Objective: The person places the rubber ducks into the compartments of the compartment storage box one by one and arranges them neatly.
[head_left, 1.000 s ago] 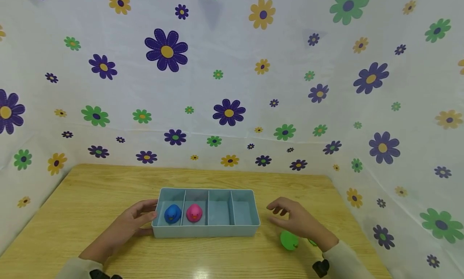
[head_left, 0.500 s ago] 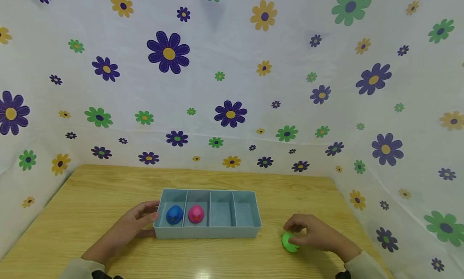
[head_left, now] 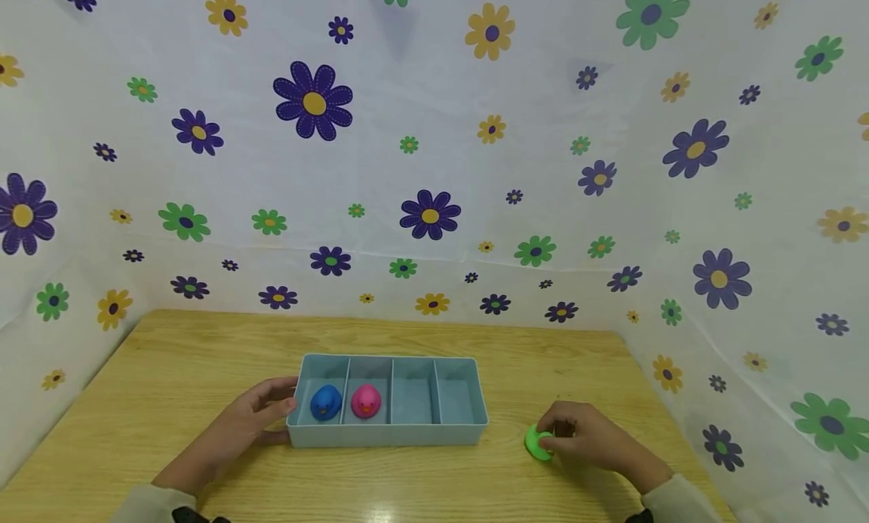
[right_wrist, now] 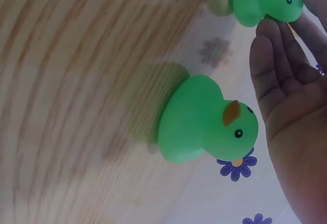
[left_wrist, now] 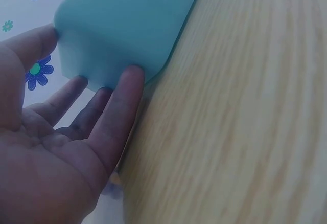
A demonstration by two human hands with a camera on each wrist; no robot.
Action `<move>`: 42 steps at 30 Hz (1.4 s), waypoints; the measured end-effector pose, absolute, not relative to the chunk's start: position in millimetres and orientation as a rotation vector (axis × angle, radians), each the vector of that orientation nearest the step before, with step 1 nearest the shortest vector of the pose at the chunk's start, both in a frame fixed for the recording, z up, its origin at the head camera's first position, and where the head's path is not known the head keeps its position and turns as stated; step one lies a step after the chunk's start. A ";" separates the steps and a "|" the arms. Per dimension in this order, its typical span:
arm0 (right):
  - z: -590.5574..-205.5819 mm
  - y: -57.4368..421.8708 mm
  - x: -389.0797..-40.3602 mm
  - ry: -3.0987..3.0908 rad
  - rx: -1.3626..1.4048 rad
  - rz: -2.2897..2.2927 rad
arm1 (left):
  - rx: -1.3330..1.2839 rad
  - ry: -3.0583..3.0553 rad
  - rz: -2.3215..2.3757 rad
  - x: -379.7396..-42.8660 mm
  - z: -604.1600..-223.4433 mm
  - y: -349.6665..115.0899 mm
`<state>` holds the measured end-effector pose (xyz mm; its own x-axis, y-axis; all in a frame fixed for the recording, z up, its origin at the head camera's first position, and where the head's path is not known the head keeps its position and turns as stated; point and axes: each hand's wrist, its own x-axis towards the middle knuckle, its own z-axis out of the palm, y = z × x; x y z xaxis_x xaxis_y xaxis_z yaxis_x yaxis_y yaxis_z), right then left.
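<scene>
My right hand (head_left: 577, 436) pinches a green duck (head_left: 535, 441) between thumb and fingers, the gap closed to the duck's width; the duck is to the right of the box (head_left: 390, 435), apart from it. I can't tell whether its base has left the table (head_left: 441, 485). My left hand (head_left: 250, 417) is part-open, fingertips resting against the box's left end, not wrapped round it. The blue duck (head_left: 326, 404) sits in the leftmost compartment, the pink duck (head_left: 366, 402) in the next.

I judge the step in hand to be the grasp. The next move seems to call for a lift with that pinch kept snug, clear of the second green duck (right_wrist: 194, 121) standing near my right hand.

I can read no brand, label or writing anywhere; the cloth (head_left: 407, 93) behind carries only printed flowers.
</scene>
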<state>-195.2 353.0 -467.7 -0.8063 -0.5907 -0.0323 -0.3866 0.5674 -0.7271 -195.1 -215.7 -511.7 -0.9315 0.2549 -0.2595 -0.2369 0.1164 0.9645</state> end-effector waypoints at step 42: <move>-479.8 355.7 -198.4 2.658 -0.956 -1.026 | -0.004 2.054 1.850 -193.5 -511.4 -214.5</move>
<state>-198.4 355.7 -479.8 -0.7892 -0.6065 0.0959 -0.5137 0.5666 -0.6443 -193.5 -214.5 -511.4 -0.9298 0.2441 -0.2753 -0.2484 0.1356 0.9591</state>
